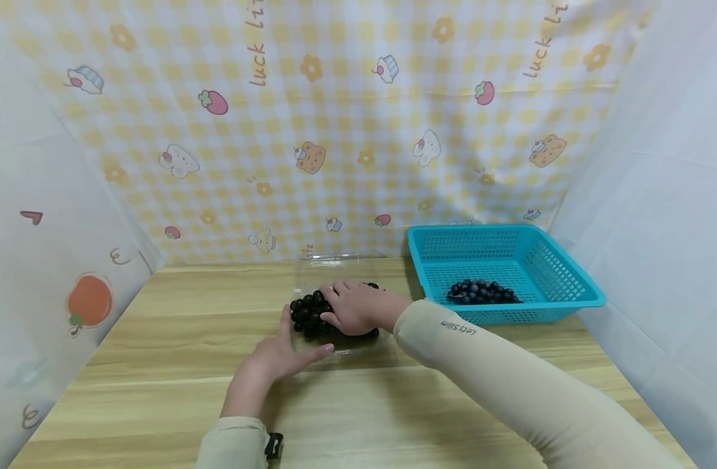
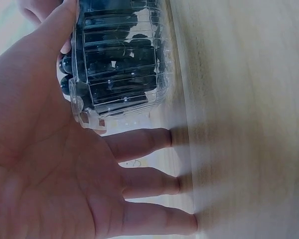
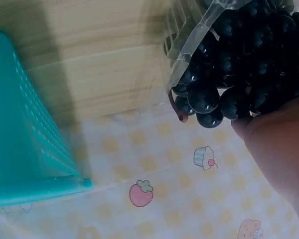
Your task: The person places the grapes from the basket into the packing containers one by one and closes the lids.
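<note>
A bunch of dark grapes sits in a clear plastic box on the table, bulging above its rim in the right wrist view. My right hand lies over the bunch from above and grips it, its fingers partly hidden among the grapes. Beside the near left corner of the box is my left hand. In the left wrist view its thumb lies along the box rim, while straight fingers reach down to the wood.
A turquoise perforated basket stands at the back right with another bunch of dark grapes inside. The clear lid of the box stands open towards the checked curtain. White cloth walls flank the wooden table.
</note>
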